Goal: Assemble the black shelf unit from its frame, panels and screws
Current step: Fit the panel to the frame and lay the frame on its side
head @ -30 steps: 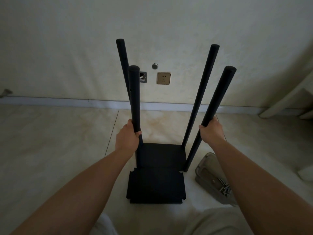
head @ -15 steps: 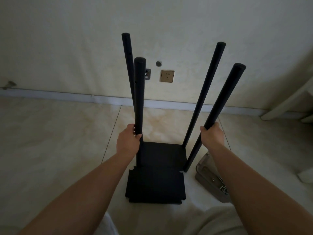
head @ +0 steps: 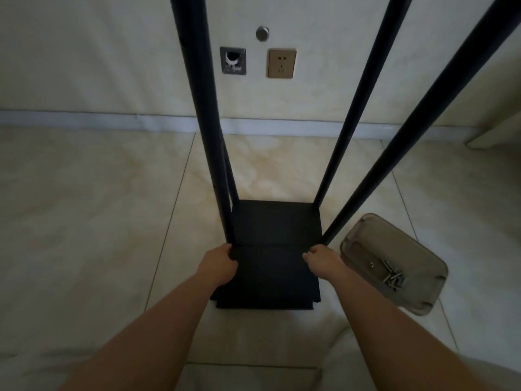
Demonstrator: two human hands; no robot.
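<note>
a: where's the frame (head: 277, 221)?

b: standing on the floor (head: 84, 207) by the wall, four posts rising out of view. a loose panel (head: 270, 277) lies flat at its near edge.

a: and the hands?

b: left hand (head: 218, 265) grips the panel's left edge, fingers curled over it. right hand (head: 324, 261) is at the right edge, fingers bent onto it; how firmly, i cannot tell.

a: how will it handle?

b: probably stiff, thin, fairly light. hold both side edges and keep it level, so the notched corners pass the posts.

a: screws?

b: screws (head: 392, 275) are in the tray (head: 363, 238), just right of the panel.
</note>
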